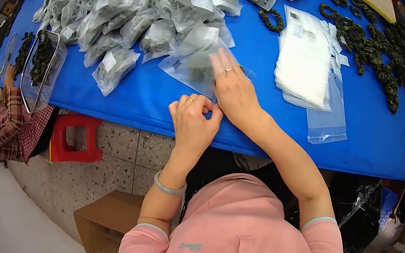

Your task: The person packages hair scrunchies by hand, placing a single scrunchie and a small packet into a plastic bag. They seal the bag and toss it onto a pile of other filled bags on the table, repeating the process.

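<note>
A frosted plastic bag (pixel 178 65) with something dark green inside lies at the table's near side, in front of me. My left hand (pixel 192 124) is closed in a pinch at the bag's near edge, with the fingertips partly hidden. Across the bag's right part lies my right hand (pixel 235 92), its fingers stretched out and slightly blurred by motion. Its thumb side comes close to my left hand. Just beyond the bag rises a large heap of filled frosted bags (pixel 127 2) with white labels.
A stack of flat frosted bags (pixel 304 57) lies to the right on the blue table (pixel 261 129). Dark green scrunchies (pixel 387 61) spread along the far right. At left are a wire basket (pixel 54 62), a red stool (pixel 78 140) and another person in a checked shirt (pixel 5 121).
</note>
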Available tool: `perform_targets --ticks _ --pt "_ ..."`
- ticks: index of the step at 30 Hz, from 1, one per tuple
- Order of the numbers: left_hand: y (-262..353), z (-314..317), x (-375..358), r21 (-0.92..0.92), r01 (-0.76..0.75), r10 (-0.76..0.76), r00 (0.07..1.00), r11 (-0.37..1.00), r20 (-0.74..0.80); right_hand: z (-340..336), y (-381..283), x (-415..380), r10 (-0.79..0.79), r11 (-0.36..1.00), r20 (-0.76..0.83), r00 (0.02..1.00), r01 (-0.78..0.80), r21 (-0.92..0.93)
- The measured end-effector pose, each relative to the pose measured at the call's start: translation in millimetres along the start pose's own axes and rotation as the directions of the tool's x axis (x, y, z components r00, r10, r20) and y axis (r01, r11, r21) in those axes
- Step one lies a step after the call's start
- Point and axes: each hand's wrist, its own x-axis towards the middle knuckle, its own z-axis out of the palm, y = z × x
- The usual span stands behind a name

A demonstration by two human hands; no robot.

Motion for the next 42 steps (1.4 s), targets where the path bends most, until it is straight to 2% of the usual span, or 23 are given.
perform_targets --ticks 1,2,4,6,7,9,11,12,16,17,19,21,23,27,31,32,36,37,38,39,41,42 --pt "0.1 -3.4 0.8 0.018 0.034 -0.034 0.999 0.999 0.015 -5.9 -6.1 0.8 0.021 0.998 0.040 0.999 -0.024 0.066" --pt "0.8 -5.6 2.7 0.018 0.036 -0.037 0.999 0.999 0.012 -15.3 -10.8 -6.1 0.004 0.999 0.019 1.000 -0.005 0.053" --pt "4.8 -7.4 8.1 -0.045 -0.091 0.079 0.973 0.995 -0.219 -38.5 -10.0 -23.5 -0.016 0.999 0.000 1.000 0.016 0.039" --pt "6.6 -6.6 12.6 -0.077 -0.227 0.171 0.881 0.971 -0.441 -55.5 -3.7 -35.3 0.018 0.994 -0.125 0.992 -0.004 0.112" --pt "6.0 -5.5 14.9 -0.079 -0.223 0.166 0.882 0.972 -0.441 -54.1 0.2 -36.0 0.017 0.994 -0.121 0.992 -0.004 0.111" --pt "5.9 -1.9 21.6 -0.001 -0.264 0.248 0.905 0.964 -0.347 -44.2 15.7 -35.4 0.203 0.965 -0.023 0.979 -0.196 0.176" --pt "6.2 0.8 30.5 0.077 -0.320 0.329 0.912 0.944 -0.246 -39.7 27.0 -35.3 0.376 0.896 0.075 0.924 -0.383 0.224" --pt "4.8 2.4 34.4 0.079 -0.323 0.332 0.910 0.943 -0.247 -42.1 27.2 -36.9 0.376 0.896 0.072 0.924 -0.382 0.226" --pt "-4.7 12.6 43.6 0.083 -0.278 0.289 0.933 0.957 -0.213 -54.0 17.7 -55.1 0.406 0.884 0.333 0.851 -0.459 0.094" --pt "-1.5 12.1 43.0 0.082 -0.285 0.296 0.932 0.955 -0.209 -56.5 18.0 -63.0 0.413 0.880 0.329 0.849 -0.465 0.095" --pt "10.5 8.0 38.8 0.005 -0.123 0.123 0.985 0.992 -0.123 -62.9 22.7 -83.0 0.424 0.900 0.126 0.897 -0.433 0.055" --pt "20.8 6.4 31.9 -0.053 0.055 -0.056 0.998 0.997 -0.018 -66.8 26.6 -96.5 0.410 0.912 -0.074 0.909 -0.410 0.005" --pt "26.4 8.7 23.7 -0.067 0.057 -0.055 0.998 0.996 0.035 -65.4 21.3 -83.9 0.266 0.953 -0.337 0.903 -0.299 -0.051" --pt "33.6 9.9 7.6 -0.101 0.076 -0.059 0.984 0.992 0.166 -47.2 28.0 -67.0 0.283 0.943 -0.316 0.906 -0.323 -0.080" --pt "30.2 11.9 -10.4 -0.252 0.151 -0.102 0.975 0.956 0.195 -45.7 43.0 -60.0 0.580 0.814 -0.049 0.813 -0.581 -0.013" --pt "29.3 9.2 -12.7 -0.249 0.152 -0.104 0.975 0.956 0.196 -46.5 43.4 -62.6 0.580 0.814 -0.047 0.813 -0.581 -0.010" --pt "27.2 -6.9 -23.5 -0.537 0.382 -0.210 0.911 0.752 0.354 -57.7 33.8 -89.3 0.455 0.889 -0.193 0.869 -0.434 0.143" --pt "27.4 -8.7 -27.2 -0.534 0.391 -0.218 0.908 0.750 0.359 -61.8 29.2 -92.3 0.366 0.930 -0.276 0.889 -0.345 0.124" --pt "27.7 -10.7 -31.5 -0.552 0.463 -0.251 0.873 0.693 0.417 -64.8 24.0 -96.1 0.274 0.962 -0.354 0.894 -0.255 0.099" --pt "27.7 -12.9 -35.7 -0.563 0.533 -0.280 0.834 0.632 0.475 -64.2 16.4 -103.4 0.279 0.960 -0.345 0.896 -0.259 0.105" --pt "27.9 -16.1 -40.6 -0.571 0.652 -0.315 0.750 0.499 0.581 -62.5 2.9 -114.0 0.070 0.979 -0.219 0.973 -0.025 0.202" --pt "28.1 -17.4 -42.7 -0.567 0.656 -0.319 0.747 0.499 0.583 -58.7 -0.1 -114.8 0.072 0.978 -0.216 0.974 -0.027 0.206"
